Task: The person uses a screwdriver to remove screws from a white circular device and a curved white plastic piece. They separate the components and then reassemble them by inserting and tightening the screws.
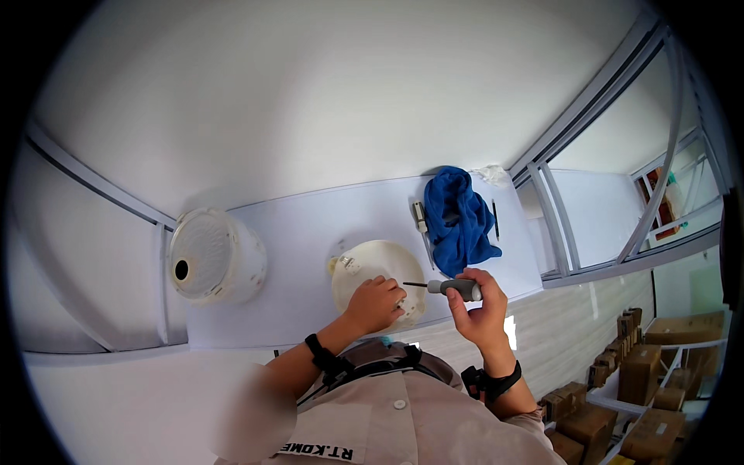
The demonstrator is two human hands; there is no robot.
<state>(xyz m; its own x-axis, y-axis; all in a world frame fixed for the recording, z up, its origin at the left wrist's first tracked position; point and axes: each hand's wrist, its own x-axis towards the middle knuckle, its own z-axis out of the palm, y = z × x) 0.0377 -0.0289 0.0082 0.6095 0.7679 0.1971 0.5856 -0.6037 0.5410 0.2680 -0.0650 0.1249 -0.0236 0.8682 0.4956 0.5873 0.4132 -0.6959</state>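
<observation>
A round, cream-white plastic cover (pixel 364 271) lies on the white table, close to my body. My left hand (pixel 376 302) is over its near part with the fingers curled, gripping it; the fingertips are partly hidden. My right hand (pixel 482 310) is wrapped round the grey handle of a screwdriver (pixel 461 290). Its dark shaft points left, and the tip is over the right part of the cover, close to my left fingers. Whether the tip touches anything, I cannot tell.
A white plastic drum (pixel 225 252) with a dark round hole stands at the left. Behind my right hand lie a blue cloth (pixel 457 221), another screwdriver (pixel 420 217), a thin black rod (pixel 496 219) and a white crumpled piece (pixel 492 175). Cardboard boxes (pixel 643 372) fill shelves at lower right.
</observation>
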